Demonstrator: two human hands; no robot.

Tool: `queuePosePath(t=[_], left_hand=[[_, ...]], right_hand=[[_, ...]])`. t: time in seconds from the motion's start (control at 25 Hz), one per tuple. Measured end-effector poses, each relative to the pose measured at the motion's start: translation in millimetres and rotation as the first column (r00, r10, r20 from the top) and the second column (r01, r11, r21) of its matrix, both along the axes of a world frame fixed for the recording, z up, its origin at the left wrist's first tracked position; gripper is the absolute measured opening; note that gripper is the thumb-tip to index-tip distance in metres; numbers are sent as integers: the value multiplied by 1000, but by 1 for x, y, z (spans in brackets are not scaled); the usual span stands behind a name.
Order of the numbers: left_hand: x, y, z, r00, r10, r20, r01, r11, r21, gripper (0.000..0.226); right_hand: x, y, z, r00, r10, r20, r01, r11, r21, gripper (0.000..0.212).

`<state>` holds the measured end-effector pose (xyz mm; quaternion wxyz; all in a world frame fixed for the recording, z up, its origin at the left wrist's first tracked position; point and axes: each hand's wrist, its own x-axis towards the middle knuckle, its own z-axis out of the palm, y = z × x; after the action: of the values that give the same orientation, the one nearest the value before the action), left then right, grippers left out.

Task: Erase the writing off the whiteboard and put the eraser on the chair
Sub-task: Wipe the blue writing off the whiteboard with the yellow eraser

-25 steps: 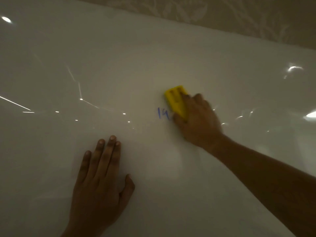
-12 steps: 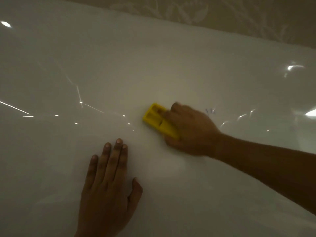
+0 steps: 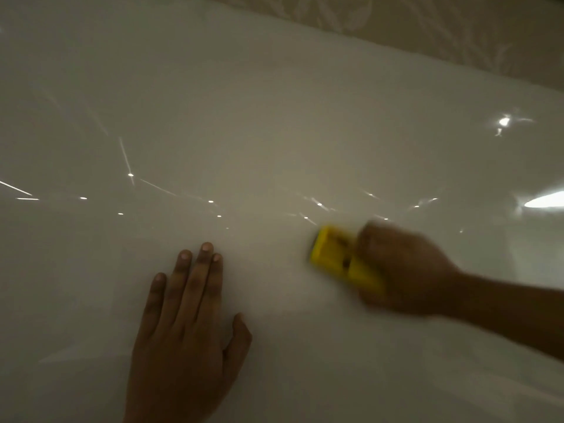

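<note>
A glossy whiteboard (image 3: pixel 244 117) fills nearly the whole head view, dim and speckled with light reflections. My right hand (image 3: pixel 406 270), blurred by motion, is shut on a yellow eraser (image 3: pixel 338 257) and presses it against the board right of centre. My left hand (image 3: pixel 186 334) lies flat on the board at the lower middle, fingers together and pointing up, thumb out to the right. I see no writing on the board around the eraser. The chair is not in view.
A strip of beige wall with a pale leaf pattern (image 3: pixel 427 22) runs above the board's top edge at the upper right. A bright reflection (image 3: pixel 543 199) glares at the board's right side.
The blue marks near the board's middle have been wiped away. My right hand swept the eraser left and down, then back to the right. My left hand stayed flat on the board.
</note>
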<state>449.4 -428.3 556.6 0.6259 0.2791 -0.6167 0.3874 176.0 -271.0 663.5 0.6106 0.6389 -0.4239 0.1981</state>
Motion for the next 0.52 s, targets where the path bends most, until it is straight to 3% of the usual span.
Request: queuePosePath(t=[0.08,0.16,0.2,0.28,0.36,0.44,0.52], left_hand=[[0,0,-1,1000,5,2,-5,1000,11,74],[0,1,-1,1000,-2,1,2,1000,14,74],[0,1,-1,1000,-2,8,2,1000,18,75],[1,1,-1,1000,0,13,-1,1000,30,75],[2,1,-5,1000,3,14,-4,999,44,75],[2,3,-17,1000,5,0,-5,998,59,74],[0,6,-39,999,34,-23,-32,996,82,72]], right_hand=[[-5,5,-36,960,12,-281,64,964,257,55],[-20,11,-13,947,-26,-321,97,973,208,53],[-26,11,5,970,-90,-226,107,992,65,53],[-32,13,47,980,-147,132,174,959,-224,55],[-32,10,70,908,-28,418,169,938,-304,55],[-18,0,60,893,71,444,86,943,-323,58],[4,-8,18,934,101,342,-26,976,-218,54]])
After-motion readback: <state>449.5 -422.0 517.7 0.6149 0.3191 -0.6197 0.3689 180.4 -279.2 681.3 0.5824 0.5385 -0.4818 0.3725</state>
